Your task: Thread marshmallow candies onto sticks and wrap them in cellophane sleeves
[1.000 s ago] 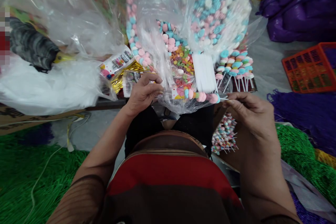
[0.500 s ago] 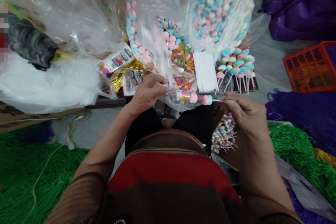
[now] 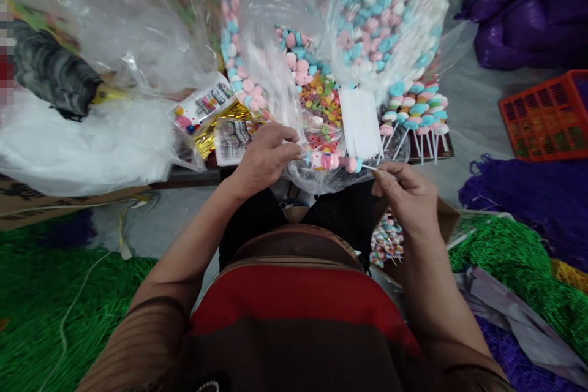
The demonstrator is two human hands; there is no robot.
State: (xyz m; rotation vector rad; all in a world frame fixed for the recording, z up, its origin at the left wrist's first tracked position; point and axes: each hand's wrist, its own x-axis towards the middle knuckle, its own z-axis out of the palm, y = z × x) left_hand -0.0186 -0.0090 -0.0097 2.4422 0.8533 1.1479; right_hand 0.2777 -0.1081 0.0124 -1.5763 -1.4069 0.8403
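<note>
My right hand (image 3: 408, 193) pinches the white stick of a marshmallow candy skewer (image 3: 352, 164), held level above my lap. Pink and blue pieces sit along the stick. Around the skewer's left part is a clear printed wrapper (image 3: 324, 160) with a pink and yellow pattern. The fingers of my left hand (image 3: 269, 156) close on the wrapper's left end. Just beyond my left hand lie printed wrappers (image 3: 234, 138) in a stack. White sticks (image 3: 361, 125) lie in a pile beyond the skewer, beside finished-looking candy skewers (image 3: 418, 107).
Clear bags of marshmallows (image 3: 372, 18) and gummy rings (image 3: 324, 101) cover the table. A co-worker's grey sleeve (image 3: 55, 73) reaches in at left. A carton of wrapped skewers (image 3: 386, 242) stands below my right hand. An orange crate (image 3: 542, 119) and green strands (image 3: 503, 257) lie at right.
My right hand has moved left, pushing the candy skewer further into the wrapper. My left hand has shifted slightly right and still grips the wrapper's end.
</note>
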